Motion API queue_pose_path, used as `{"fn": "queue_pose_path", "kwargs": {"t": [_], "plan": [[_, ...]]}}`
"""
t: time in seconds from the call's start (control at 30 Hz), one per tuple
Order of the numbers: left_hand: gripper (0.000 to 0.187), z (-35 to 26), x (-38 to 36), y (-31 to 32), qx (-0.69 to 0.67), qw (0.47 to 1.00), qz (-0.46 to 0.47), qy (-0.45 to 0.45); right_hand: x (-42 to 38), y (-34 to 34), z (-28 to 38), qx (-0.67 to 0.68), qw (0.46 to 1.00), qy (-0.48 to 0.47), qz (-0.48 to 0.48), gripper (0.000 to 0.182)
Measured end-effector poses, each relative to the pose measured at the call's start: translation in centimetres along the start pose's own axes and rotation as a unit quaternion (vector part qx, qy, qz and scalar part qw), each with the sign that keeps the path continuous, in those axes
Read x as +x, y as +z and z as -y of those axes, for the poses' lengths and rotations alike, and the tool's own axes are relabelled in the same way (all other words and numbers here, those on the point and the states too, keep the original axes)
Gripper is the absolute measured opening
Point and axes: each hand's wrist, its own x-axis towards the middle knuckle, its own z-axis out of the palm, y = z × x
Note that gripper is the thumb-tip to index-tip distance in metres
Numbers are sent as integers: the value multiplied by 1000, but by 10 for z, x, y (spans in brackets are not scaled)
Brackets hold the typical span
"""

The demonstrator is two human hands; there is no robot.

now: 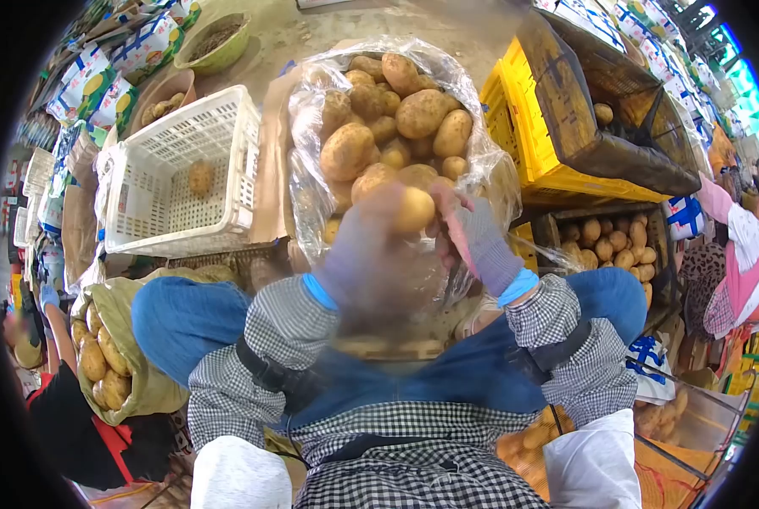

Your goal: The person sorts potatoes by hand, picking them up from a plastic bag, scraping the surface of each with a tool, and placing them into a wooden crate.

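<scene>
In front of me stands a box lined with a clear plastic bag (491, 161), filled with potatoes (396, 110). My left hand (355, 246), in a greyish-purple glove, is at the near end of the box and smeared by motion. A pale yellow potato (413, 209) sits at its fingertips and appears gripped there. My right hand (481, 237), gloved with pinkish fingers, is just right of that potato, beside the bag's edge. Its fingers look stretched out and apart, with nothing visible held. A brown blur below my left hand cannot be made out.
A white crate (180, 233) with one potato stands left. Yellow crates (557, 174) carry a dark box (566, 110) on the right, above another crate of potatoes (608, 242). A potato sack (154, 339) touches my left knee side. Co-workers sit at both sides.
</scene>
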Motion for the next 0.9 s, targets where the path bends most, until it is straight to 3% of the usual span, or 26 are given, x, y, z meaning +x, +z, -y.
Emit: {"fn": "queue_pose_path", "kwargs": {"t": [0.03,0.1,0.13,0.23,0.3,0.4,0.5,0.57,0.63,0.7,0.77,0.8,0.83,0.87,0.9], "plan": [[32,-7,1,-2,-179,979,-2,-100,5,-5,-8,-67,993,-102,2,36],[50,-1,9,-18,-161,979,-22,-122,13,-12,-12,-193,933,-304,6,34],[60,2,10,-23,-152,979,-31,-135,12,-16,-11,-222,925,-308,22,35],[59,7,6,-15,-84,996,-23,-35,3,-20,-4,-288,896,-334,42,45],[60,6,-1,-17,-77,994,-2,-74,-1,-12,0,-310,872,-379,25,50],[62,-2,-6,-11,134,988,49,-61,-19,7,12,-207,929,-306,39,51],[57,33,-3,-19,296,955,19,16,-21,3,16,-104,962,-213,134,50],[49,45,1,-26,368,927,-16,76,-10,-9,-2,-125,971,-196,53,48],[41,24,3,-25,383,917,-26,111,-8,-33,15,-83,976,-200,11,41],[43,13,11,-35,378,920,-57,90,4,-86,57,-4,974,-225,-15,29],[62,12,30,-58,382,916,-123,32,12,-139,93,162,951,-236,-118,33],[66,7,32,-65,491,864,-103,42,36,-191,89,176,932,-287,-137,28],[68,3,33,-61,544,836,-73,0,46,-223,95,159,929,-293,-158,28],[70,0,31,-56,594,802,-44,-43,69,-272,76,140,905,-371,-153,26],[71,-1,30,-51,641,763,-16,-86,74,-292,74,192,899,-346,-187,26]]}}
